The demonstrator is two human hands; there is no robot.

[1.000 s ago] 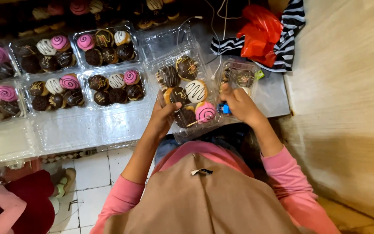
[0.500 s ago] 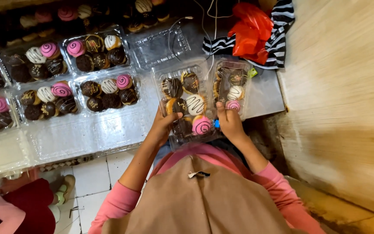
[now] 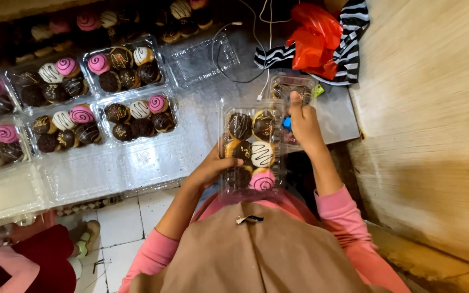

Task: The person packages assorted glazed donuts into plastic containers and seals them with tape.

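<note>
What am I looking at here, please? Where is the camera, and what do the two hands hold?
The camera sits on a person's head and looks straight down, so you see pink sleeves and a tan garment at the bottom. There is no machine, only two bare hands. The left hand grips the left edge of a clear box that holds six doughnuts: chocolate ones, a white one with dark stripes and a pink one. The right hand rests on the box's right edge, with a small blue thing beside its fingers; I cannot tell what that is. On the grey counter lie more filled boxes on the left and an empty box behind. A red bag and striped cloth lie at the back right.
</note>
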